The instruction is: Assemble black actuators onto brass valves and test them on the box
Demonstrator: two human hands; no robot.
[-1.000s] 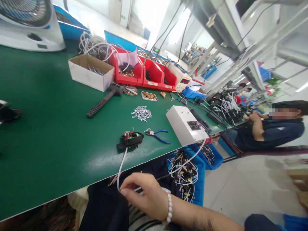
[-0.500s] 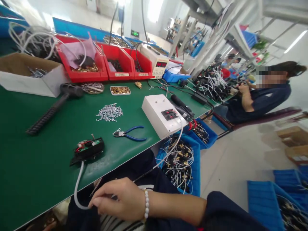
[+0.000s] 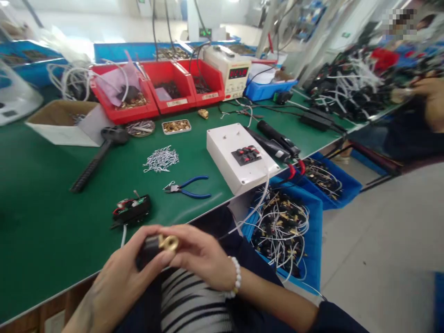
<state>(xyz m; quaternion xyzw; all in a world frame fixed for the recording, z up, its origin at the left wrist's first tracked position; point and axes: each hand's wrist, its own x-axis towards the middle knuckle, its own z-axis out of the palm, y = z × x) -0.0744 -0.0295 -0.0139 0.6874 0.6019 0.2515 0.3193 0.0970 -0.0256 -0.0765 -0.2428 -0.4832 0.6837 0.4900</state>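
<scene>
Above my lap, at the table's front edge, my left hand (image 3: 120, 273) is closed around a black part (image 3: 148, 250). A brass fitting (image 3: 169, 243) with a round hole sticks out of its right end. The fingers of my right hand (image 3: 206, 259), with a white bead bracelet at the wrist, pinch that brass fitting. Just beyond my left hand lies a black housing (image 3: 132, 210) with an open circuit board and a white cable (image 3: 124, 235). Blue-handled pliers (image 3: 187, 188) lie behind my hands, a small silver clip at their jaws.
A white box (image 3: 239, 157) with terminals stands right of the pliers. Behind are a pile of silver clips (image 3: 161, 159), a black mallet (image 3: 100, 157), red bins (image 3: 168, 88) and a power supply (image 3: 234, 76). A blue crate (image 3: 314, 249) of wired parts is at right; a co-worker's hand (image 3: 430, 99) is beyond.
My left hand has come into view holding the black part with the brass fitting. My right hand has left the white cable and moved up to the fitting. The view has shifted.
</scene>
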